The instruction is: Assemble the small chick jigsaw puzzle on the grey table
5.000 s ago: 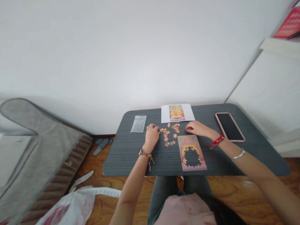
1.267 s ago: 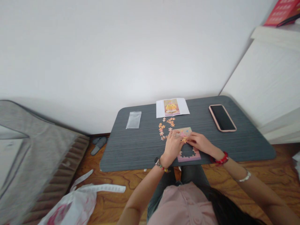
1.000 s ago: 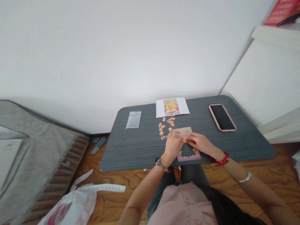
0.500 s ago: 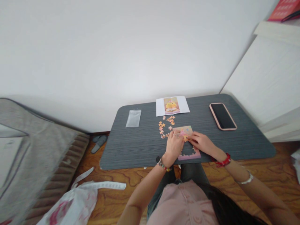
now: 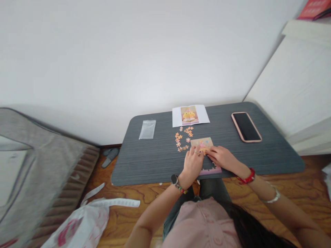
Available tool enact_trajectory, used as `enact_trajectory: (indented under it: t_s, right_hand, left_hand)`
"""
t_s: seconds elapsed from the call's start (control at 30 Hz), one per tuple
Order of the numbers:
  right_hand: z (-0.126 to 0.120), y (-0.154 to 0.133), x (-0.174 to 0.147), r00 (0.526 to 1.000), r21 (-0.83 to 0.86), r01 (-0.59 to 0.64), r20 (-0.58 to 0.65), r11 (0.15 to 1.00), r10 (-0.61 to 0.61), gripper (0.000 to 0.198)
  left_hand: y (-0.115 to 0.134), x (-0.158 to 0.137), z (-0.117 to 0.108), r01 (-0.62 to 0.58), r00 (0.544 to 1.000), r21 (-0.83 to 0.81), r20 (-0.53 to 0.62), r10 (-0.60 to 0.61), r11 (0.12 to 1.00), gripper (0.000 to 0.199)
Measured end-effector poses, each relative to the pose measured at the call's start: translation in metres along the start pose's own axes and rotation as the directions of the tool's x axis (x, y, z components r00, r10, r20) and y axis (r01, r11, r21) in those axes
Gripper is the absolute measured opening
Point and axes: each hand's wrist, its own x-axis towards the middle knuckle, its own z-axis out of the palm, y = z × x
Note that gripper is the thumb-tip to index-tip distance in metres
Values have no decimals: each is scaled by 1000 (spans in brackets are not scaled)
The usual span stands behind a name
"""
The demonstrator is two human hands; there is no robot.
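A partly assembled jigsaw puzzle [image 5: 198, 141] with a pinkish border lies near the table's front edge, with a dark gap in its lower middle. My left hand [image 5: 192, 162] rests over the puzzle's left side, fingers bent and tips close together. From the right, my right hand [image 5: 222, 158] reaches in with its fingers pressed together. Between the fingertips of both hands shows a yellow-orange puzzle piece [image 5: 205, 152], partly covered by them. Several loose puzzle pieces [image 5: 178, 139] lie in a rough curve to the puzzle's upper left.
Behind the pieces lies a white sheet [image 5: 177, 117] with a printed yellow character. A clear plastic bag [image 5: 147, 130] is at the left and a phone [image 5: 247, 127] in a pink case at the right of the dark table [image 5: 144, 165]. A wall borders the back.
My left hand has shifted slightly down, baring more of the puzzle's top and covering more of the gap. My right hand stays nearly in place.
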Motion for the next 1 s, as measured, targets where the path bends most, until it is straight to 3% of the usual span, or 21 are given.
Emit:
enact_trajectory:
  t_s: [0.13,0.5,0.63,0.8,1.0]
  right_hand:
    - [-3,-6,0,999,-46,42,17,998,-41,25]
    - [-7,-8,1,996,12,2,87,1000,-3,27]
    - [-6,3,2,996,111,-15,90,994,5,28]
    - [-3,32,-2,985,293,-157,-19,943,170,29]
    - [-3,57,-1,984,331,-175,88,927,155,47]
  left_hand:
    - [1,-2,-1,-7,1000,25,25,7,1000,24]
    - [-4,2,-4,-4,999,-89,45,8,996,22]
    - [-13,5,-4,0,1000,-174,25,4,985,21]
    - [-30,6,-7,37,998,-201,-47,-48,979,31]
    - [-58,4,-16,148,989,-154,11,-148,977,38]
